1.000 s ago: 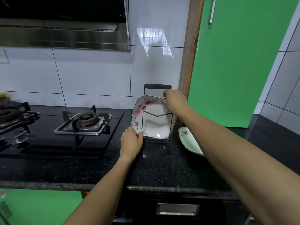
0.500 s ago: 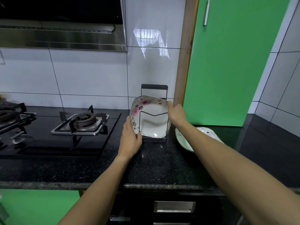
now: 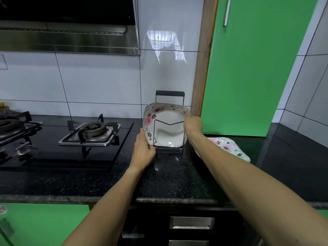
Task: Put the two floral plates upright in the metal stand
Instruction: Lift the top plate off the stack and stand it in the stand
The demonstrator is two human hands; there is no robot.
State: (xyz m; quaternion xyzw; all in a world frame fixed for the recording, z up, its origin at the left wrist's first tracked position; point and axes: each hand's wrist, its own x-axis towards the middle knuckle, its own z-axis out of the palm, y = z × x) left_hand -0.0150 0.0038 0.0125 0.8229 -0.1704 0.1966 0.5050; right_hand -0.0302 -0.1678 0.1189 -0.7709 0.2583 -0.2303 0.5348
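Observation:
A squarish white plate with pink flowers (image 3: 168,128) stands upright in the black metal stand (image 3: 170,94) at the back of the dark counter, behind the stand's front wire. My left hand (image 3: 143,150) holds the plate's lower left edge beside the stand's base. My right hand (image 3: 192,124) grips the plate's right rim. The second floral plate (image 3: 229,147) lies flat on the counter to the right of the stand, partly hidden by my right forearm.
A gas hob (image 3: 92,132) with two burners fills the counter's left part. White wall tiles and a steel range hood (image 3: 71,41) are behind. A green cabinet door (image 3: 248,71) stands right of the stand. The black speckled counter (image 3: 168,180) has drawers below.
My right hand slid from the plate's top right corner down to its right rim. My left hand rose from the stand's base to the plate's lower left edge. The flat plate shows more.

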